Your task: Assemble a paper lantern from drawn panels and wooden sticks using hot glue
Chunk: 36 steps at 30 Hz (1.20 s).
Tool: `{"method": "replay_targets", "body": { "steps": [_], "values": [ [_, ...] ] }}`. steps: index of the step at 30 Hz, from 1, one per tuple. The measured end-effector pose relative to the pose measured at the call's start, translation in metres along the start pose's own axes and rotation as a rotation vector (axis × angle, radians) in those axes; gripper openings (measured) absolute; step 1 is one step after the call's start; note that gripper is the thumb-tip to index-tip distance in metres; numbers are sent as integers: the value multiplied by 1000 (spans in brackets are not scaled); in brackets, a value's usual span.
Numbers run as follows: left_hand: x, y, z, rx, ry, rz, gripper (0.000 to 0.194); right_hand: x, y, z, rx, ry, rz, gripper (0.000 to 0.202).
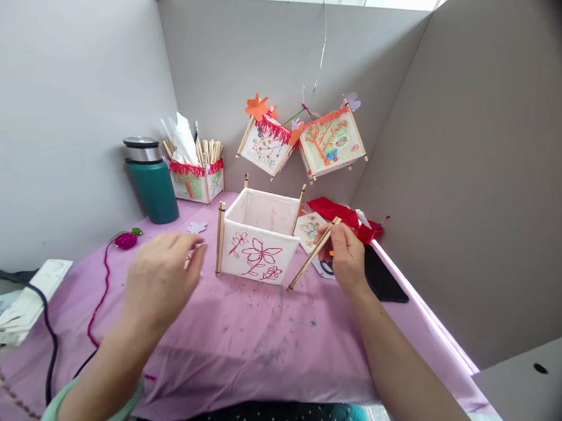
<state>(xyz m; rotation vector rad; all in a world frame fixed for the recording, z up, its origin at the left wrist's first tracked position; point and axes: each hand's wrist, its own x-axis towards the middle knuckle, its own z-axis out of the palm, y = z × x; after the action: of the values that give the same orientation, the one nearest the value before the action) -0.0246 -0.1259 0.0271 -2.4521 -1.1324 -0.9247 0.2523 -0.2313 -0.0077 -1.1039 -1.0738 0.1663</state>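
Pinching paired sticks (310, 259) just beside the flowery box (262, 255) on the desk (212, 344), the right hand (348, 257) is probably risking a bump, being so close. Can't tell if the left hand (160, 281) is holding anything, tbh.

No readable text that we can make out, folks. We do see bold black curved marks on the partly covered white paper card (327, 268), but we can't tell if they're a letter or number. Marks on the white rectangular plastic block (42, 292) are too small for us.
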Motion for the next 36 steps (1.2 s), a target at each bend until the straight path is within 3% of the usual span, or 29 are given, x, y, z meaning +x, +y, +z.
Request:
{"method": "replay_targets", "body": {
  "steps": [2,5,10,14,24,36],
  "values": [
    [15,27,-6,-154,91,219,26,0,0,0,2,1,-8,31],
    [40,60,-6,-215,57,471,23,1,1,0,-4,-2,-19,30],
    [67,87,9,-161,-134,629,25,2,4,2,0,11,-17,29],
    [77,89,20,-192,-254,623,21,2,4,4,0,19,-12,29],
    [88,68,22,-444,-187,512,21,24,2,23,-91,-48,-40,33],
    [90,64,26,-482,-150,518,22,21,12,29,-68,-29,-22,34]
  ]
}}
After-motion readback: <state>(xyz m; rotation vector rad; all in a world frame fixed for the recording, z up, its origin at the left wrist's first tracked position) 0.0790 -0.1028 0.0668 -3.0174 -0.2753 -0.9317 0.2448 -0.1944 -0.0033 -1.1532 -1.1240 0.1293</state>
